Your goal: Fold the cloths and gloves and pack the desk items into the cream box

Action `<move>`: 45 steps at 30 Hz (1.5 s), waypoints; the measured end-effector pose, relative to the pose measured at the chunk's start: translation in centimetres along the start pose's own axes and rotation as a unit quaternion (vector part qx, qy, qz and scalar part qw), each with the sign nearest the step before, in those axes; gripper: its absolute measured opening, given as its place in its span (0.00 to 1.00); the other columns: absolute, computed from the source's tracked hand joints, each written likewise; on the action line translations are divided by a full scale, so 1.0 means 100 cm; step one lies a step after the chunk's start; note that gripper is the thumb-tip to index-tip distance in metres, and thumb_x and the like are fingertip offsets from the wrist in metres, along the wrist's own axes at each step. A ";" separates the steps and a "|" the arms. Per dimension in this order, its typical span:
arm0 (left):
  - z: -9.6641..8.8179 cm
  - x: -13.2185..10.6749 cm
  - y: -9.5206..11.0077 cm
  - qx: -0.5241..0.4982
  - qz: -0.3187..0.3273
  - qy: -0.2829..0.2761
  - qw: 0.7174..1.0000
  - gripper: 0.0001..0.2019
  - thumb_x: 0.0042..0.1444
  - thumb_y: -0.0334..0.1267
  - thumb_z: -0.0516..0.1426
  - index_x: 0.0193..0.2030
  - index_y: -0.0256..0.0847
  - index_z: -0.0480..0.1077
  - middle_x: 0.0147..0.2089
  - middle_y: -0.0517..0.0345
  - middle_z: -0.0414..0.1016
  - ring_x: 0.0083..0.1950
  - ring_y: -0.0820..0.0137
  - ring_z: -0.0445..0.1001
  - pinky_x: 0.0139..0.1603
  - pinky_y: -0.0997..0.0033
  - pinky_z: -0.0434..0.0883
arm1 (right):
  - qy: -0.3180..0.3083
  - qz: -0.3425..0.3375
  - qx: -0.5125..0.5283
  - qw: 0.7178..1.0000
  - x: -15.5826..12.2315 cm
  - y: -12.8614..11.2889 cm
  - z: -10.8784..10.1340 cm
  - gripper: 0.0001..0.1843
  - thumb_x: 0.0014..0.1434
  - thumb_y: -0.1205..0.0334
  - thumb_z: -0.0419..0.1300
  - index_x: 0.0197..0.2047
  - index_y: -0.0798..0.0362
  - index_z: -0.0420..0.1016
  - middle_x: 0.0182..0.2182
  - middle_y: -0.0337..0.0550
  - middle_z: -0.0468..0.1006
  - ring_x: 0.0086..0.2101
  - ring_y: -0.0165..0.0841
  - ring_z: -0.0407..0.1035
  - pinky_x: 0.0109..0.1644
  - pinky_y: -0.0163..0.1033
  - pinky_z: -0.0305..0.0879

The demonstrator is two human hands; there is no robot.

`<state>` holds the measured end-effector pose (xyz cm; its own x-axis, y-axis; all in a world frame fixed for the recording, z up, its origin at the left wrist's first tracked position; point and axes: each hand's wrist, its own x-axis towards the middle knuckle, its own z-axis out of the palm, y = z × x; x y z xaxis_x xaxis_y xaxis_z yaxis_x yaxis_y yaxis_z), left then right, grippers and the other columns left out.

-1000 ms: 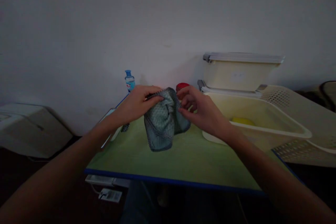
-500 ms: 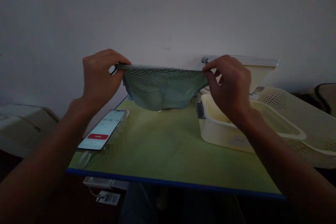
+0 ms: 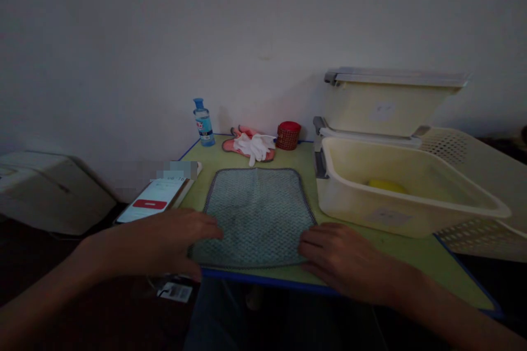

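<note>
A grey-green mesh-patterned cleaning cloth (image 3: 255, 214) with a dark stitched border lies spread flat on the green table top, close to its front edge. Over the cloth's near left corner is my left hand (image 3: 181, 238), fingers stretched out and thumb apart below them. My right hand (image 3: 333, 252) rests at the near right corner, its fingers lying flat on the cloth's border. Neither hand grips anything.
A phone (image 3: 154, 197) stands propped at the left. Behind the cloth are a blue bottle (image 3: 205, 126), white gloves (image 3: 257, 147) on a pink item, and a red round container (image 3: 288, 136). On the right, an open cream bin (image 3: 362, 211) holds something yellow; a lidded bin (image 3: 370, 107) stands behind.
The cloth, held up and stretched between both hands before, now lies flat on the table. Both hands have come down and let go of its corners.
</note>
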<state>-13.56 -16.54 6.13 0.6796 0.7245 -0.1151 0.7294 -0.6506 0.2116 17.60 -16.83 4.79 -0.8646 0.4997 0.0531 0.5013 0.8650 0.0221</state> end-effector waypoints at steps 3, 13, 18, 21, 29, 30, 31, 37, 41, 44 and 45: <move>-0.017 0.027 0.005 -0.032 0.000 0.011 0.999 0.17 0.56 0.46 0.54 0.51 0.45 0.67 0.51 0.59 0.72 0.52 0.67 0.70 0.52 0.70 0.66 | 0.073 0.055 0.020 0.996 0.023 0.006 -0.009 0.09 0.60 0.69 0.50 0.31 0.56 0.70 0.28 0.42 0.72 0.27 0.31 0.67 0.31 0.36 0.61; 0.064 0.135 -0.017 0.089 -0.154 0.123 0.976 0.25 0.63 0.43 0.40 0.65 0.37 0.51 0.68 0.44 0.46 0.68 0.53 0.47 0.62 0.46 0.51 | 0.084 0.202 0.059 0.974 0.103 0.045 0.071 0.28 0.63 0.59 0.44 0.61 0.69 0.56 0.60 0.62 0.57 0.60 0.45 0.51 0.62 0.52 0.49; 0.062 0.135 -0.029 0.081 -0.146 0.094 0.982 0.28 0.63 0.51 0.38 0.67 0.44 0.45 0.69 0.50 0.40 0.69 0.54 0.42 0.62 0.43 0.48 | 0.032 0.243 0.042 0.969 0.087 0.053 0.073 0.35 0.63 0.47 0.39 0.64 0.65 0.50 0.63 0.54 0.51 0.62 0.45 0.44 0.64 0.52 0.43; 0.057 0.141 -0.033 0.082 -0.133 0.088 0.984 0.29 0.62 0.53 0.38 0.66 0.43 0.46 0.69 0.50 0.40 0.69 0.54 0.42 0.63 0.45 0.48 | 0.003 0.262 0.029 0.965 0.081 0.053 0.068 0.37 0.63 0.45 0.38 0.65 0.65 0.48 0.64 0.54 0.48 0.63 0.46 0.42 0.64 0.53 0.42; 0.057 0.145 -0.035 0.074 -0.105 0.107 0.986 0.29 0.62 0.53 0.40 0.66 0.41 0.48 0.69 0.45 0.43 0.68 0.53 0.43 0.62 0.44 0.48 | 0.025 0.265 0.032 0.963 0.078 0.051 0.067 0.34 0.63 0.48 0.41 0.64 0.65 0.51 0.63 0.57 0.52 0.62 0.47 0.44 0.63 0.55 0.45; 0.058 0.144 -0.035 0.069 -0.102 0.108 0.986 0.29 0.62 0.53 0.40 0.66 0.41 0.48 0.69 0.45 0.43 0.68 0.53 0.43 0.62 0.44 0.48 | 0.027 0.264 0.035 0.963 0.077 0.051 0.066 0.34 0.63 0.48 0.42 0.64 0.65 0.52 0.63 0.57 0.52 0.62 0.47 0.45 0.62 0.55 0.46; 0.058 0.144 -0.035 0.065 -0.101 0.109 0.987 0.29 0.62 0.53 0.39 0.66 0.40 0.48 0.69 0.45 0.43 0.68 0.53 0.44 0.62 0.44 0.48 | 0.028 0.264 0.039 0.963 0.077 0.050 0.066 0.34 0.63 0.49 0.42 0.63 0.65 0.53 0.63 0.57 0.52 0.62 0.47 0.45 0.62 0.56 0.46; 0.053 0.139 -0.033 0.055 -0.090 0.156 0.982 0.28 0.62 0.50 0.42 0.64 0.33 0.52 0.68 0.43 0.46 0.69 0.58 0.45 0.65 0.49 0.46 | 0.050 0.254 0.044 0.965 0.074 0.050 0.061 0.31 0.62 0.54 0.48 0.61 0.68 0.57 0.61 0.62 0.56 0.60 0.48 0.50 0.62 0.54 0.49; 0.048 0.134 -0.030 0.052 -0.067 0.184 0.979 0.26 0.63 0.45 0.41 0.62 0.29 0.55 0.67 0.43 0.50 0.68 0.63 0.47 0.66 0.58 0.48 | 0.107 0.218 0.063 0.968 0.071 0.046 0.057 0.26 0.61 0.62 0.49 0.58 0.69 0.61 0.58 0.63 0.62 0.58 0.45 0.56 0.61 0.51 0.54; 0.052 0.131 -0.030 0.062 -0.037 0.156 0.985 0.27 0.63 0.47 0.40 0.63 0.31 0.52 0.68 0.45 0.46 0.69 0.64 0.45 0.66 0.58 0.47 | 0.118 0.166 0.093 0.975 0.068 0.040 0.057 0.27 0.61 0.60 0.49 0.60 0.67 0.59 0.59 0.62 0.60 0.59 0.44 0.54 0.60 0.52 0.55; 0.054 0.130 -0.030 0.067 -0.028 0.136 0.988 0.29 0.63 0.50 0.39 0.64 0.32 0.50 0.68 0.46 0.44 0.69 0.63 0.43 0.66 0.57 0.46 | 0.104 0.149 0.101 0.978 0.067 0.038 0.058 0.30 0.61 0.57 0.50 0.61 0.67 0.57 0.60 0.63 0.58 0.60 0.44 0.52 0.60 0.53 0.55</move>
<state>-6.45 -6.39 -1.25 0.6049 0.7827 0.1467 0.7814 -0.6189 0.0798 13.48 -9.95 -0.55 -0.6441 0.7295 0.2301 0.6950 0.6838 -0.2223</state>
